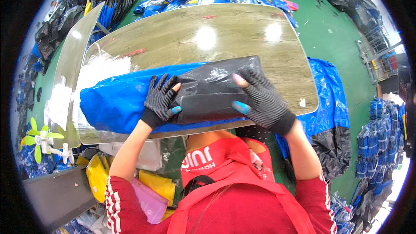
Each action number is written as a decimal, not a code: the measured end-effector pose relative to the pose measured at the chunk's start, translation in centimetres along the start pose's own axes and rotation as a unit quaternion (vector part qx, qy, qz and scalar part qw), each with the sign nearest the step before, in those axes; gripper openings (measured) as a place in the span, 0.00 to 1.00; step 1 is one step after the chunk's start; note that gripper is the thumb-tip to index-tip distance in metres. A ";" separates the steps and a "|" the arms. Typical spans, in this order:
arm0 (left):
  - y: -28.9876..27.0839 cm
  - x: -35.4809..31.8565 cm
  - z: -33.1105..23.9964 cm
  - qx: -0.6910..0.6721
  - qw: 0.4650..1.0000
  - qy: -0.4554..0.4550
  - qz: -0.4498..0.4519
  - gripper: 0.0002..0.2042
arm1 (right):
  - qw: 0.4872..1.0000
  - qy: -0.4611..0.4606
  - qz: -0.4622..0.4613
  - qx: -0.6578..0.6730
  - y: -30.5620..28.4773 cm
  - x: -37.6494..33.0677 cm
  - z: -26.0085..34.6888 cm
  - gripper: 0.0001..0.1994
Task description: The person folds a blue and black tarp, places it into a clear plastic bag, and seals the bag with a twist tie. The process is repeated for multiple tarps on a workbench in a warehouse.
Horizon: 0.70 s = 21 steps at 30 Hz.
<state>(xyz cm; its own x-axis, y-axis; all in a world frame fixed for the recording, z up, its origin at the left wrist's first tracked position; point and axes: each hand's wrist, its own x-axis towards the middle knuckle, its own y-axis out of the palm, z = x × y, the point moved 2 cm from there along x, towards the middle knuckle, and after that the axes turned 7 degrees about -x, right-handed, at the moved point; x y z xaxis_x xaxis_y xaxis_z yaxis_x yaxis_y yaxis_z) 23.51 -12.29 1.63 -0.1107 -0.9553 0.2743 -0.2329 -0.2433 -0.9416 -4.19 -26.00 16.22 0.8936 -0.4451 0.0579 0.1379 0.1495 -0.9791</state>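
Here on the near side of the bench (281, 47), the black plastic (206, 104) already looks folded into a shiny, creased block, while the blue plastic (115, 97) beneath it and out to the left seems yet to be gathered in, loose and rumpled! The left hand (160, 99) spreads where the colours meet, the right hand (265, 99) fanned over the block's right end.

- The right hand covers the right end of the black plastic (207, 89); that hand (269, 102) looks slightly blurred.
- Black hides some blue plastic (121, 97) beneath (how much, I can't tell).
- The red apron (221, 182) runs off the lower edge.
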 end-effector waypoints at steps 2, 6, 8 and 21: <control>-0.6 0.6 -0.5 -0.015 0.999 -0.021 0.039 0.35 | 0.988 -0.055 0.006 0.141 2.9 5.1 4.5 0.31; -5.5 0.2 0.6 0.024 0.989 -0.004 0.143 0.37 | 0.991 -0.117 -0.046 0.037 12.0 9.2 9.0 0.41; -9.3 -2.4 4.4 0.155 0.971 -0.062 0.169 0.42 | 0.991 -0.100 -0.084 0.034 14.6 8.9 8.4 0.43; -13.0 -22.9 24.6 -0.497 0.716 -0.489 -0.032 0.39 | 0.995 -0.071 -0.056 0.037 12.6 8.0 7.7 0.49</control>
<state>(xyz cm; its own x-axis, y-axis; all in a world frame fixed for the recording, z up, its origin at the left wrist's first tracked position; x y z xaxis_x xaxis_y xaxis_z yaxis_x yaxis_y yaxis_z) 52.87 8.60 2.78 0.5480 -0.7262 -0.4152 -0.8334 -0.5166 -0.1964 7.94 -20.90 5.85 0.9215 -0.3341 0.1983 0.2664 0.1720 -0.9484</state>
